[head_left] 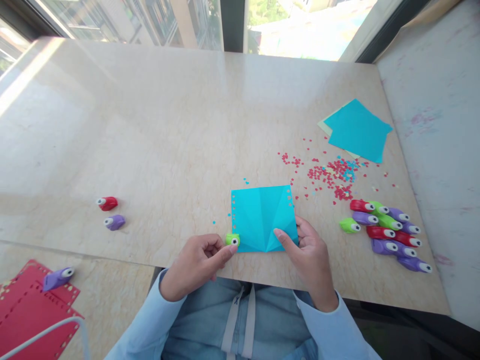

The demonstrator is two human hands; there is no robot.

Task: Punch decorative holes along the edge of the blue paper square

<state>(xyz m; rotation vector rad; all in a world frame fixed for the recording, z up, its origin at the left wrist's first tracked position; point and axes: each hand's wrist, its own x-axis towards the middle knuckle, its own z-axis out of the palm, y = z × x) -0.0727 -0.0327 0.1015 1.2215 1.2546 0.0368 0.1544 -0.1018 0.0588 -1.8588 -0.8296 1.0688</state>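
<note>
A creased blue paper square (pixel 262 215) lies near the front edge of the beige table (pixel 168 130), with small punched holes along its left edge and top right corner. My left hand (pixel 197 265) grips a small green paper punch (pixel 233 239) set on the sheet's lower left corner. My right hand (pixel 309 252) holds the sheet's lower right part, thumb pressed on top.
Several red, green and purple punches (pixel 386 232) lie in a cluster at the right. Red and blue confetti (pixel 332 175) is scattered behind them, with spare blue sheets (pixel 358 130) beyond. A red punch (pixel 108 203) and purple punch (pixel 114 222) sit left. Red punched paper (pixel 26 310) with a purple punch (pixel 58 278) lies lower left.
</note>
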